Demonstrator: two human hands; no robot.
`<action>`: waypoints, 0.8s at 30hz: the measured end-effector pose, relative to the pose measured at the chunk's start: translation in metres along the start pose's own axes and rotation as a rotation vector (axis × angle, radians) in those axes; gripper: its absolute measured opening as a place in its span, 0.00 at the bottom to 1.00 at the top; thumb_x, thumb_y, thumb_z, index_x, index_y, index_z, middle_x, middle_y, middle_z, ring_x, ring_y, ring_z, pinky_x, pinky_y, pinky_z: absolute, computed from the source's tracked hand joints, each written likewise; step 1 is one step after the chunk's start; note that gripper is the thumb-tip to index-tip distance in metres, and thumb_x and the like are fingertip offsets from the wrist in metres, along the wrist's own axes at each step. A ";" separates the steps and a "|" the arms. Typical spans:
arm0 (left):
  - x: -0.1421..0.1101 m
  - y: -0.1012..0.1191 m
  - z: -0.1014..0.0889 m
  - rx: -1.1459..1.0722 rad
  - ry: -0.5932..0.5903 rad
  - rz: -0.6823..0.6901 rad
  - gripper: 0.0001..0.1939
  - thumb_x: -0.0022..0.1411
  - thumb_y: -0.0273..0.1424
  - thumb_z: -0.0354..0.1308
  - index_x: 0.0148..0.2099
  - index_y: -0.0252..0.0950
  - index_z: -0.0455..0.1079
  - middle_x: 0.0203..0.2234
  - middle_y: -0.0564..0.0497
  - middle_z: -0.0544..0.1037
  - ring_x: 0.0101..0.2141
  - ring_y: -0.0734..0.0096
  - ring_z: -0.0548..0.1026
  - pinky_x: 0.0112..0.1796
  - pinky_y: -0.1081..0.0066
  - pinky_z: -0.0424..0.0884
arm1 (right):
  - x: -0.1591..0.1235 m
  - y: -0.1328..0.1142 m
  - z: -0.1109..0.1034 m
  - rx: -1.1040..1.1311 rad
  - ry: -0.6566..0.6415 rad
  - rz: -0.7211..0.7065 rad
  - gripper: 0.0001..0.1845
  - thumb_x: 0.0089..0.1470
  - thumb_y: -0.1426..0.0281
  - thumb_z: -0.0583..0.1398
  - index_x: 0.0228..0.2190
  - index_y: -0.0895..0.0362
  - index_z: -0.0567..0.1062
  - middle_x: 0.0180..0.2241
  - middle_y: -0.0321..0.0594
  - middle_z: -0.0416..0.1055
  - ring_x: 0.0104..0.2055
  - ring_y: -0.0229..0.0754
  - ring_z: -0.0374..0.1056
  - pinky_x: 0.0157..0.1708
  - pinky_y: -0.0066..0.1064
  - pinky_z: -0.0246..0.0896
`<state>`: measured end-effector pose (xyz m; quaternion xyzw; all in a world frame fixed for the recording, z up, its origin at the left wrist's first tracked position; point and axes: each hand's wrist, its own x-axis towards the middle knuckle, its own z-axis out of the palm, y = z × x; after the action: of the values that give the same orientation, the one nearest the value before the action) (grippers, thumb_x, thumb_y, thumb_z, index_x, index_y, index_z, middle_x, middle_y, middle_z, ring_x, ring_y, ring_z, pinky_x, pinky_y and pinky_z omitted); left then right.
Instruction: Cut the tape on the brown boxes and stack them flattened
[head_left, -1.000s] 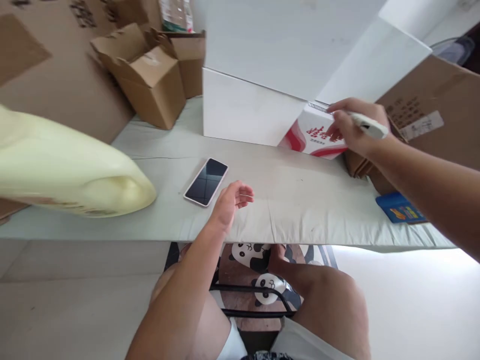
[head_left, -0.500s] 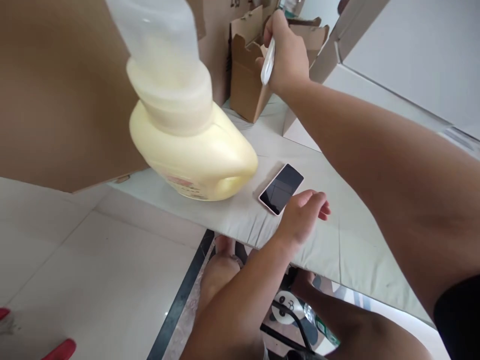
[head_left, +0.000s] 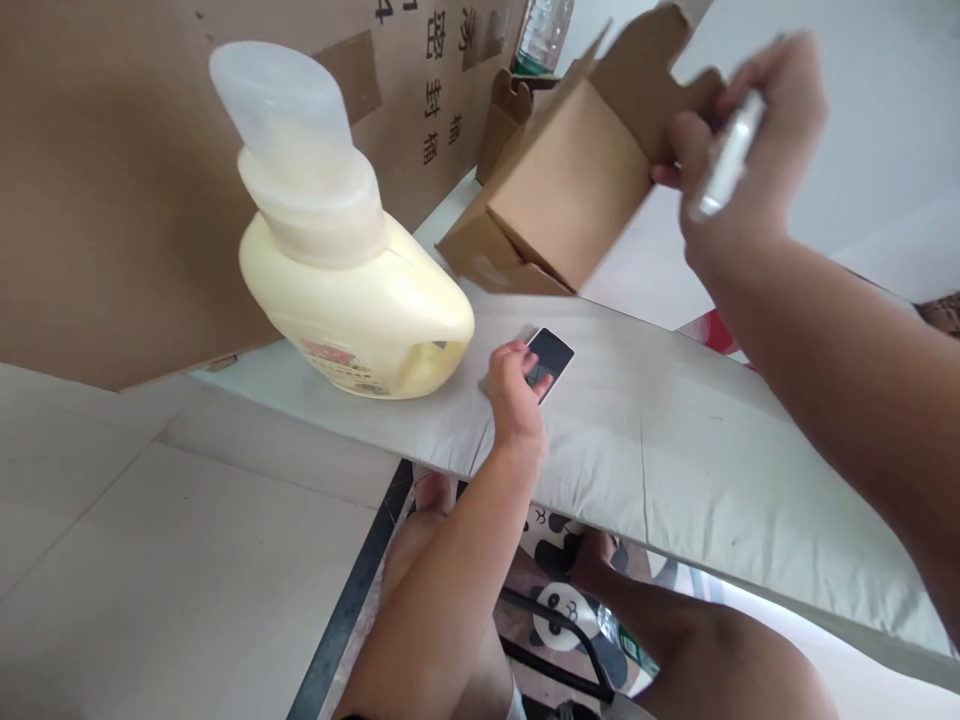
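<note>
My right hand [head_left: 739, 165] is raised at the upper right, closed on a flap of a small open cardboard box [head_left: 570, 185] that it holds tilted above the table. The same hand also grips a white pen-like tool [head_left: 724, 160]. My left hand [head_left: 514, 385] rests on the pale table [head_left: 675, 440] with its fingers curled onto the near end of a dark-screened phone [head_left: 551, 355]. A large cream-yellow detergent jug [head_left: 345, 270] with a translucent cap stands just left of the phone.
A big brown carton wall with printed characters [head_left: 150, 170] rises behind the jug. Another small cardboard box [head_left: 514, 100] stands at the back. A large white box [head_left: 877, 130] fills the upper right. A red-and-white package [head_left: 709, 330] shows under my right arm.
My right hand took hold of the small cardboard box at the back and lifted it up and to the right. My left hand moved onto the phone.
</note>
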<state>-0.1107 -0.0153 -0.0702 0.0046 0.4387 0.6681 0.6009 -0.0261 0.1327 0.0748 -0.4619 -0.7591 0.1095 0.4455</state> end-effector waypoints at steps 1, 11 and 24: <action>-0.001 -0.001 0.000 -0.037 0.016 0.044 0.14 0.66 0.41 0.48 0.50 0.43 0.65 0.63 0.45 0.69 0.64 0.60 0.70 0.49 0.65 0.76 | -0.022 0.009 -0.023 0.010 0.102 -0.036 0.13 0.52 0.77 0.57 0.35 0.52 0.57 0.37 0.34 0.58 0.32 0.26 0.61 0.33 0.24 0.69; -0.020 -0.049 0.014 0.279 -0.448 0.144 0.29 0.62 0.52 0.58 0.62 0.50 0.63 0.71 0.46 0.62 0.71 0.48 0.60 0.57 0.54 0.73 | -0.202 0.069 -0.179 -0.027 0.390 -0.317 0.31 0.47 0.50 0.72 0.28 0.50 0.58 0.26 0.35 0.69 0.32 0.49 0.77 0.33 0.47 0.76; -0.002 -0.071 0.053 0.395 -0.620 0.484 0.28 0.60 0.54 0.62 0.56 0.46 0.66 0.57 0.45 0.75 0.63 0.51 0.71 0.63 0.54 0.66 | -0.288 0.050 -0.224 -0.027 0.258 -0.001 0.36 0.51 0.51 0.71 0.21 0.55 0.52 0.16 0.31 0.68 0.18 0.48 0.71 0.21 0.45 0.75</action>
<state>-0.0253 0.0069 -0.0784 0.4223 0.3431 0.6600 0.5180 0.2291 -0.1255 0.0102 -0.4778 -0.6970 0.0386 0.5333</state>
